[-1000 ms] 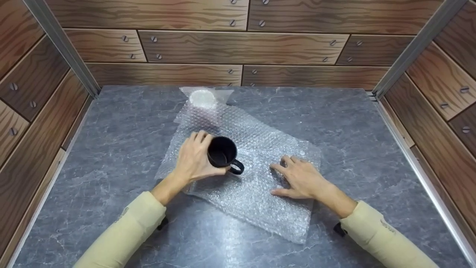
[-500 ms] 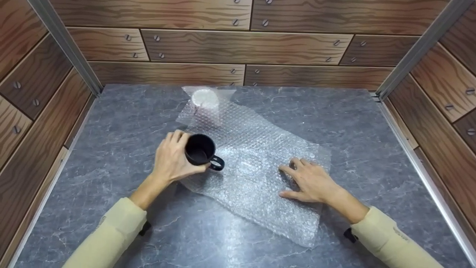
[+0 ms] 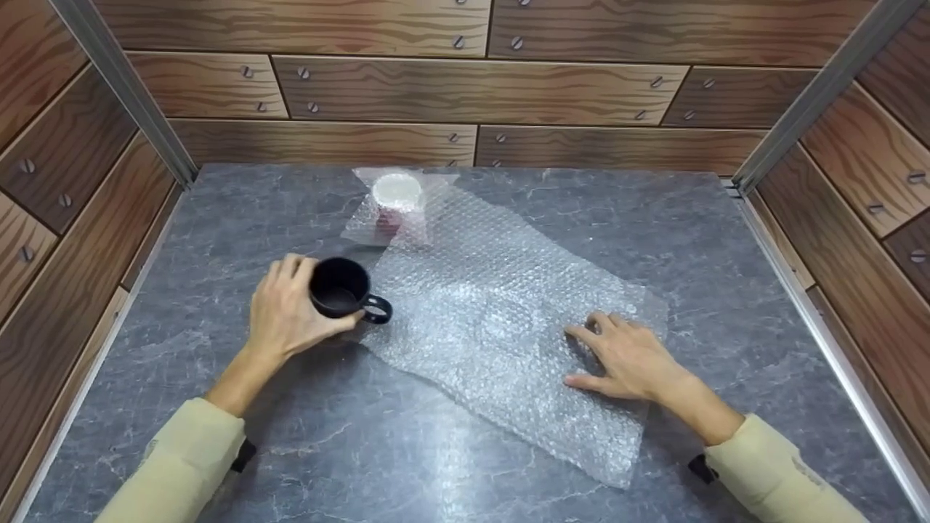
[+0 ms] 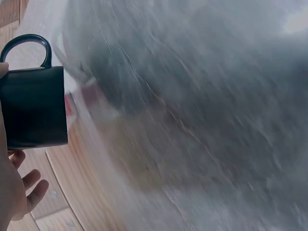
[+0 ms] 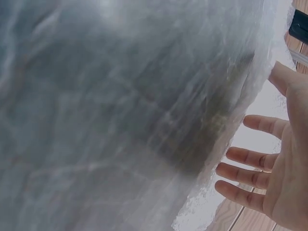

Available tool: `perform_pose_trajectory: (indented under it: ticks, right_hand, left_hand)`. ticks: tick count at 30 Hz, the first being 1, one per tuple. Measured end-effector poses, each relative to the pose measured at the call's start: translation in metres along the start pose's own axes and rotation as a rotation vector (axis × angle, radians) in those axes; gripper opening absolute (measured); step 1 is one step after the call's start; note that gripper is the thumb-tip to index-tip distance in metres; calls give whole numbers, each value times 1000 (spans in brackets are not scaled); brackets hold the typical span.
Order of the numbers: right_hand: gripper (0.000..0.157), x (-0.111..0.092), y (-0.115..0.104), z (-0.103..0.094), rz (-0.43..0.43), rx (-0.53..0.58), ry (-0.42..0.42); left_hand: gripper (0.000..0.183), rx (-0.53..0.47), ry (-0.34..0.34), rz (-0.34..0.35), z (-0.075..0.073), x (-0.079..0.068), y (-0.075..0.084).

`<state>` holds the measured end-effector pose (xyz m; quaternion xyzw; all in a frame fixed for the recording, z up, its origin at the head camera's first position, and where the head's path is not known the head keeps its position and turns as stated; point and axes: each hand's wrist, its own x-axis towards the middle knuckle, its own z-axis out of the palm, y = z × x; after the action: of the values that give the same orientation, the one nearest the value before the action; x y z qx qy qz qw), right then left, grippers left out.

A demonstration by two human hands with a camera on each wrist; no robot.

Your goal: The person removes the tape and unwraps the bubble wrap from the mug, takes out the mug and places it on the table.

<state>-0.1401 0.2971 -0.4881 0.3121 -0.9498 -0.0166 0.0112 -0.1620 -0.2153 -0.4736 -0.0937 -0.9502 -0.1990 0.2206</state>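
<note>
My left hand grips a black mug around its side, thumb near the handle. The mug is upright with its handle pointing right, at the left edge of a sheet of bubble wrap. The left wrist view shows the mug from the side, with some fingers past it. My right hand rests on the right part of the sheet, fingers spread. In the right wrist view the fingers of the right hand are extended against the wrap.
Behind the sheet, near the table's back edge, stands a white-topped, reddish item wrapped in bubble wrap. The grey marbled table is enclosed by wood-patterned walls at the back and sides, with metal posts at the corners.
My left hand has carried the mug leftward, from over the sheet to its left edge. My right hand has slid right, and the bubble wrap has shifted right with it, uncovering more of the wrapped item.
</note>
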Motion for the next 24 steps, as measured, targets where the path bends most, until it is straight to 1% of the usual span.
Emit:
perform_pose_trajectory:
  ticks: [4, 8, 18, 24]
  right_hand:
    - [81, -4, 4, 0, 19, 13, 0]
    - [83, -8, 8, 0, 41, 22, -6]
    - [85, -20, 16, 2, 98, 56, -13]
    - [84, -27, 21, 2, 122, 49, 3]
  left_hand:
    - [96, -3, 3, -53, -5, -4, -11]
    - [96, 4, 12, -88, -8, -7, -21]
    - [93, 21, 37, -159, -10, -9, -50]
    - [92, 16, 60, -186, -12, -9, -61]
